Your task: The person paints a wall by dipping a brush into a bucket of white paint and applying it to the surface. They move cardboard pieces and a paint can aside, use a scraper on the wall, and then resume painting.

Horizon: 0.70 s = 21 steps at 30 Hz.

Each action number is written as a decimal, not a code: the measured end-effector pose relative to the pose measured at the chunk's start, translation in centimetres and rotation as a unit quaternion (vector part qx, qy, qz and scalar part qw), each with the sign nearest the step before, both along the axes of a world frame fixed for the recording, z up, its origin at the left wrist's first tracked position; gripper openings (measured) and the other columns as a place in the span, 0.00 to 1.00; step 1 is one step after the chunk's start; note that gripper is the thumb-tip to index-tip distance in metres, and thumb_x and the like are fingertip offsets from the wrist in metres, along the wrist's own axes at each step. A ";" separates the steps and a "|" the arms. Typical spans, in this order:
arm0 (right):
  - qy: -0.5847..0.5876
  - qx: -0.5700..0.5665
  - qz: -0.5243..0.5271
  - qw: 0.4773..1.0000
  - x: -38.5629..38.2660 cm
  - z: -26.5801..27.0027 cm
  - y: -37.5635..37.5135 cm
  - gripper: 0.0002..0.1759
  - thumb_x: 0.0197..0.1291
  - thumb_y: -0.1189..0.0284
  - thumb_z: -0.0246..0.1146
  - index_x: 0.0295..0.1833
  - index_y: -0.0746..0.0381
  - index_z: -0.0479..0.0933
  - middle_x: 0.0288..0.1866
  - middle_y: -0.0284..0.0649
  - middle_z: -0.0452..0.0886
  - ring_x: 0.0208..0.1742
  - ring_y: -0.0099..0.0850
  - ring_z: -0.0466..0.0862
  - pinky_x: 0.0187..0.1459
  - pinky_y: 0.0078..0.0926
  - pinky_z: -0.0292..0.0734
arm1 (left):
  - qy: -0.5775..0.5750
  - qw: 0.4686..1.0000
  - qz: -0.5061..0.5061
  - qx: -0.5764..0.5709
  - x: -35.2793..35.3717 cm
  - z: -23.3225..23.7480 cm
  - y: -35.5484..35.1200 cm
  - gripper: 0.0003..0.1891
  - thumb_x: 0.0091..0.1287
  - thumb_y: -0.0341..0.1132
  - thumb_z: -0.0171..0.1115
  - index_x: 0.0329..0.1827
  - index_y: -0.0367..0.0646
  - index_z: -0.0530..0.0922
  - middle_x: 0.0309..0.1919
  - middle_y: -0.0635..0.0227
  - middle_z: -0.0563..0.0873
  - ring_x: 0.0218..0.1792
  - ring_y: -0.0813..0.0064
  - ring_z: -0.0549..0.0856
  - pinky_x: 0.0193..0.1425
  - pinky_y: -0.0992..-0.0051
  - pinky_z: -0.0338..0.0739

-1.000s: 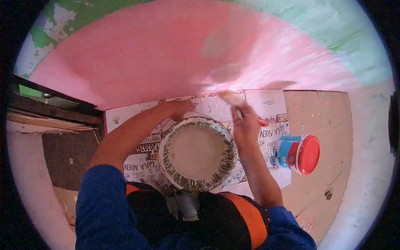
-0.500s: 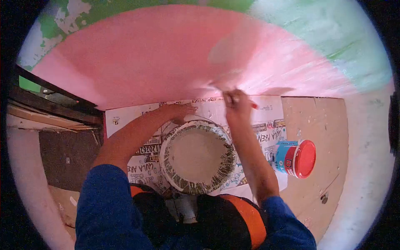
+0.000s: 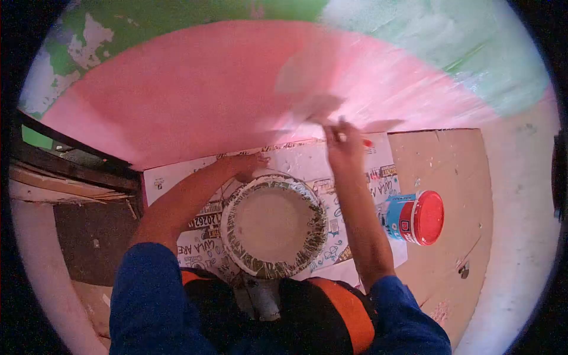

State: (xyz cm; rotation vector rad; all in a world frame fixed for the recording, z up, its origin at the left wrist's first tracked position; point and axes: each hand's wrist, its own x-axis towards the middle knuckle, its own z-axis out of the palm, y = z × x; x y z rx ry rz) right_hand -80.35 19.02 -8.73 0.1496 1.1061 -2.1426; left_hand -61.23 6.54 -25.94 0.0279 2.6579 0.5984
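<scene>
A round bucket [image 3: 229,245] of pale paint [image 3: 275,225] stands between my knees, its rim streaked with drips. At its far side, my left hand [image 3: 251,164] is closed on the thin wire bucket handle, though part of the grip is hidden. Beyond the bucket, my right hand [image 3: 345,145] grips a paintbrush with a red handle end [image 3: 367,143]. The brush's head [image 3: 316,120] is blurred and lies against the lower part of the pink wall [image 3: 207,89]. Whitish wet streaks show around it.
A printed cardboard sheet [image 3: 296,158] lies under the bucket along the wall. To the right stands a blue-and-red tub [image 3: 408,219] with a red lid. A dark wooden frame [image 3: 77,145] borders the left. Green paint [image 3: 154,21] peels above the pink area.
My right hand and the paintbrush have shifted slightly right along the wall. My left hand stays at the bucket's far side. The whole view has tilted and shifted a little.
</scene>
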 end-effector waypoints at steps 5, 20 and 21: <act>0.036 -0.152 0.002 0.988 1.5 9.7 5.6 0.14 0.57 0.77 0.51 0.47 0.74 0.66 0.43 0.45 0.73 0.45 0.32 0.74 0.53 0.28 0.72 | -0.046 0.994 0.082 0.062 0.2 3.4 1.1 0.34 0.54 0.43 0.58 0.62 0.41 0.58 0.65 0.60 0.53 0.66 0.61 0.50 0.69 0.68 0.47; 0.100 -0.221 -0.010 0.970 4.8 15.3 5.1 0.14 0.59 0.76 0.48 0.46 0.77 0.66 0.44 0.52 0.73 0.52 0.39 0.73 0.59 0.35 0.66 | -0.030 1.000 -0.001 0.007 -0.3 0.3 0.4 0.39 0.48 0.30 0.65 0.64 0.39 0.54 0.66 0.58 0.50 0.67 0.64 0.48 0.70 0.69 0.41; 0.108 -0.237 -0.041 0.965 4.8 15.8 5.5 0.15 0.59 0.75 0.48 0.47 0.76 0.66 0.44 0.52 0.73 0.51 0.40 0.73 0.59 0.36 0.65 | -0.025 1.000 -0.004 -0.004 -0.6 0.6 0.1 0.39 0.48 0.30 0.65 0.64 0.39 0.54 0.66 0.58 0.50 0.67 0.64 0.48 0.70 0.69 0.41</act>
